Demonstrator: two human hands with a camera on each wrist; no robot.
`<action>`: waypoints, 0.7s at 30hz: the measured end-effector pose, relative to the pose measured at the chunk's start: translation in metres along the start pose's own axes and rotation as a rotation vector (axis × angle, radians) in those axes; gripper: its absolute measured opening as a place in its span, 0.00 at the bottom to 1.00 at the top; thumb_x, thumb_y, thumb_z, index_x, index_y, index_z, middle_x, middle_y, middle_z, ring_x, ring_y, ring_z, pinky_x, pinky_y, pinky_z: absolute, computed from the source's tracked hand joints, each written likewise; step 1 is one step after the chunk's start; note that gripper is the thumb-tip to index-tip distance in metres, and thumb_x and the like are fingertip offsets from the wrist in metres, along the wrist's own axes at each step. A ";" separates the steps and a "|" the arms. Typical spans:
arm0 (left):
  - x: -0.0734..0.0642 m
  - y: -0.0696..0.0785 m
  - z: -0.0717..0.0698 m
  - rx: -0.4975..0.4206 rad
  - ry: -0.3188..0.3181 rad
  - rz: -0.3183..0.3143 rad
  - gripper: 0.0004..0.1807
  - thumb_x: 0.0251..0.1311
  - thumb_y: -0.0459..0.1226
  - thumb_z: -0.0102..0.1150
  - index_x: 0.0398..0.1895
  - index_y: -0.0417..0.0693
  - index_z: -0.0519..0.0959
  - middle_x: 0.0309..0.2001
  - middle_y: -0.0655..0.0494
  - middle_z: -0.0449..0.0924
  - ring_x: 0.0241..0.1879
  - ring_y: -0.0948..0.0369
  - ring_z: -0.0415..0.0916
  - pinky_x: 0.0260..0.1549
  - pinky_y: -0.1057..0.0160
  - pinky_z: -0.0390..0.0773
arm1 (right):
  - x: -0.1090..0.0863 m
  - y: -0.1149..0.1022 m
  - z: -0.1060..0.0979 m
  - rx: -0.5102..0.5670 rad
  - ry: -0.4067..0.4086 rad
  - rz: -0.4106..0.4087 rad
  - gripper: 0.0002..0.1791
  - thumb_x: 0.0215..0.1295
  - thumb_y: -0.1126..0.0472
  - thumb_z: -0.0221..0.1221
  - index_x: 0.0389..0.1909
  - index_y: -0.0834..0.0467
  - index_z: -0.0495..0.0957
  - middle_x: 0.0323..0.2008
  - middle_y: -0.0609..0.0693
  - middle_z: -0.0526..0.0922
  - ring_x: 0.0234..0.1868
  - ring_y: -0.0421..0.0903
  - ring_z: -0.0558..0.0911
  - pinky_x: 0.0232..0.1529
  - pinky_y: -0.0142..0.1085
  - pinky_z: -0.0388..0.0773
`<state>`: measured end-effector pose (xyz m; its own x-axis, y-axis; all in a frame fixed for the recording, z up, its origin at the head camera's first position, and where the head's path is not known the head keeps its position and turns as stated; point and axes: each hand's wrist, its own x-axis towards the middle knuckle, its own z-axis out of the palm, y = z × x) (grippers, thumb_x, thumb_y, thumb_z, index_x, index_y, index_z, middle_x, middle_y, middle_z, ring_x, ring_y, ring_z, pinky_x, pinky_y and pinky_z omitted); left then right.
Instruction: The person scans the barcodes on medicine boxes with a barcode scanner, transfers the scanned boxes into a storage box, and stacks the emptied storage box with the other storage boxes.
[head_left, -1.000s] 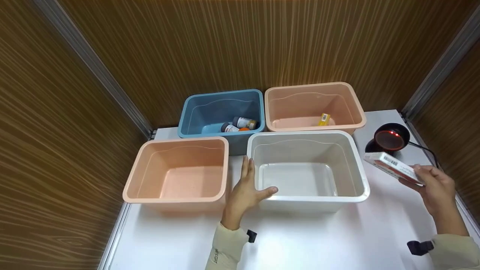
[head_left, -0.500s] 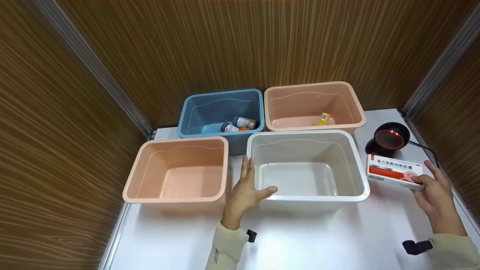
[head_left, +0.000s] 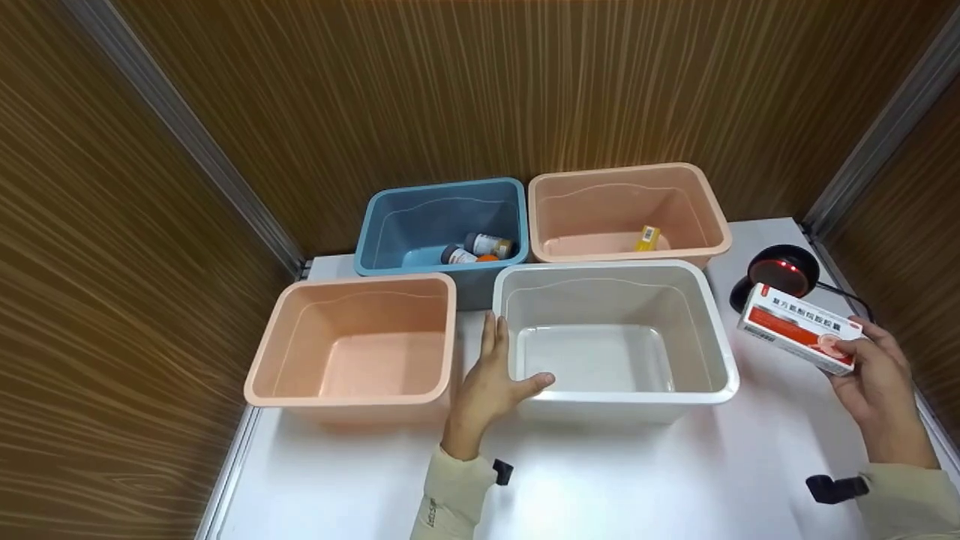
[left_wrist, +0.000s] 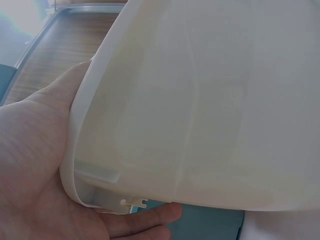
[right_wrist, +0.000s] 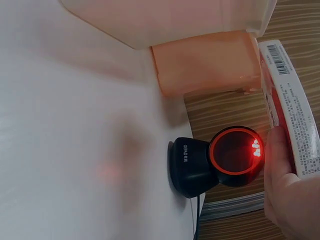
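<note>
My right hand [head_left: 881, 394] grips the end of a white-and-red medicine box [head_left: 795, 330], thumb on its printed face. The box is tilted in front of a black barcode scanner [head_left: 784, 271] glowing red. In the right wrist view a barcode and small print show on the box's narrow side [right_wrist: 291, 95]. My left hand [head_left: 487, 397] rests at the near left corner of a white bin [head_left: 622, 397], thumb over the front rim and fingers stretched along its left side. The left wrist view shows that palm [left_wrist: 35, 155] against the corner.
A peach bin [head_left: 349, 400] stands left of the white one. Behind are a blue bin [head_left: 442, 269] with several bottles [head_left: 491, 246] and another peach bin [head_left: 630, 257] with a small yellow box [head_left: 648, 238]. The scanner's cable [head_left: 851, 296] runs along the right wall.
My right hand has turned the medicine box from its narrow barcode side to its printed front, then tilted and raised it closer to the scanner. The left hand has stayed still.
</note>
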<state>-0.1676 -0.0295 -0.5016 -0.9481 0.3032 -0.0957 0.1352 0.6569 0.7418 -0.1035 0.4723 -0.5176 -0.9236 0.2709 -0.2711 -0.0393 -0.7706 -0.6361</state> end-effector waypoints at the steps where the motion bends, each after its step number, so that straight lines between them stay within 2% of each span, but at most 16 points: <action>1: 0.000 0.000 0.000 0.000 0.002 -0.001 0.68 0.49 0.72 0.64 0.83 0.50 0.39 0.81 0.62 0.23 0.65 0.43 0.67 0.55 0.47 0.75 | 0.000 0.000 0.002 0.004 0.001 -0.008 0.24 0.72 0.77 0.49 0.60 0.49 0.74 0.60 0.42 0.66 0.44 0.47 0.84 0.50 0.43 0.81; 6: -0.001 -0.001 -0.001 -0.012 0.006 -0.005 0.67 0.50 0.69 0.66 0.83 0.50 0.39 0.81 0.62 0.23 0.66 0.43 0.66 0.57 0.45 0.74 | 0.002 -0.006 0.025 -0.042 0.010 -0.067 0.19 0.71 0.76 0.54 0.57 0.55 0.76 0.54 0.46 0.73 0.44 0.46 0.84 0.45 0.41 0.83; 11: 0.000 -0.002 -0.002 -0.017 0.003 -0.004 0.68 0.49 0.71 0.65 0.82 0.50 0.41 0.81 0.64 0.23 0.68 0.43 0.64 0.59 0.44 0.72 | 0.006 -0.013 0.063 -0.196 -0.026 -0.128 0.15 0.68 0.75 0.60 0.52 0.58 0.78 0.50 0.48 0.77 0.40 0.45 0.85 0.38 0.36 0.84; 13: 0.000 -0.002 -0.002 -0.017 0.001 -0.008 0.68 0.49 0.72 0.65 0.82 0.51 0.41 0.81 0.64 0.23 0.68 0.43 0.64 0.59 0.44 0.72 | 0.009 -0.013 0.080 -0.250 -0.066 -0.157 0.13 0.67 0.76 0.60 0.49 0.59 0.77 0.44 0.50 0.80 0.34 0.44 0.84 0.30 0.33 0.83; 16: 0.000 -0.002 -0.001 -0.021 -0.002 -0.009 0.68 0.49 0.71 0.65 0.83 0.51 0.40 0.81 0.64 0.23 0.69 0.43 0.63 0.60 0.44 0.72 | 0.016 -0.011 0.107 -0.299 -0.124 -0.196 0.12 0.67 0.77 0.59 0.46 0.60 0.75 0.32 0.52 0.82 0.24 0.43 0.81 0.19 0.31 0.75; 18: 0.001 -0.001 -0.001 -0.025 -0.003 -0.010 0.67 0.49 0.71 0.66 0.83 0.52 0.40 0.81 0.62 0.23 0.70 0.43 0.62 0.60 0.44 0.72 | 0.022 -0.009 0.124 -0.329 -0.144 -0.231 0.12 0.65 0.78 0.59 0.44 0.61 0.73 0.26 0.53 0.82 0.18 0.43 0.78 0.15 0.31 0.72; 21: 0.002 -0.001 0.000 -0.026 -0.009 -0.012 0.68 0.49 0.71 0.66 0.83 0.53 0.40 0.81 0.62 0.23 0.71 0.43 0.60 0.61 0.45 0.71 | 0.031 -0.007 0.149 -0.373 -0.167 -0.263 0.15 0.64 0.79 0.61 0.43 0.62 0.68 0.22 0.52 0.81 0.14 0.41 0.75 0.13 0.30 0.70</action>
<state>-0.1692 -0.0296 -0.5027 -0.9469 0.3018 -0.1106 0.1163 0.6425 0.7574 -0.1890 0.4002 -0.4140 -0.9504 0.3093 0.0337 -0.1685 -0.4207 -0.8914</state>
